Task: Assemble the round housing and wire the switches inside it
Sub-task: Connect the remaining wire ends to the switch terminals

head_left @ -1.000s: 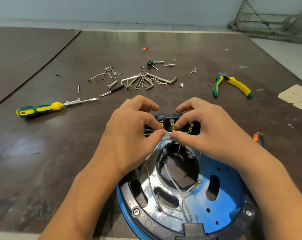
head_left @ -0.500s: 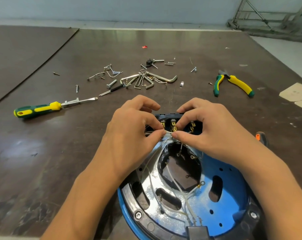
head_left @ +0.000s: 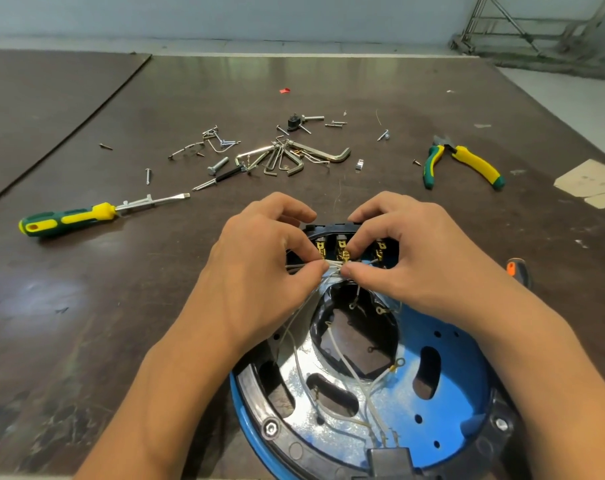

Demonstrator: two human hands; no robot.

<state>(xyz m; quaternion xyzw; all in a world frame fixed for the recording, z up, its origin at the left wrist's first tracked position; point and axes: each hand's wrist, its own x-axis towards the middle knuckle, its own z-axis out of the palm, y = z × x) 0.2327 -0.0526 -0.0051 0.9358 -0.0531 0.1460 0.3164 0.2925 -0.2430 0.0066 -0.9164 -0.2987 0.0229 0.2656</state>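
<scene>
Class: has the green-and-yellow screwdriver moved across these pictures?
No. The screwdriver lies at the same place and angle relative to the pile of hex keys. Both slide slightly left in the picture together, so only the camera shifted.

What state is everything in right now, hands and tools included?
Left hand, pinching wires.
Right hand, pinching the same wires.
Housing, open, inside facing up.
Switches, seated at far rim, terminals exposed.
Screwdriver, lying unused on table.
Pliers, lying on table, handles spread.
Hex keys, fanned out on table.
</scene>
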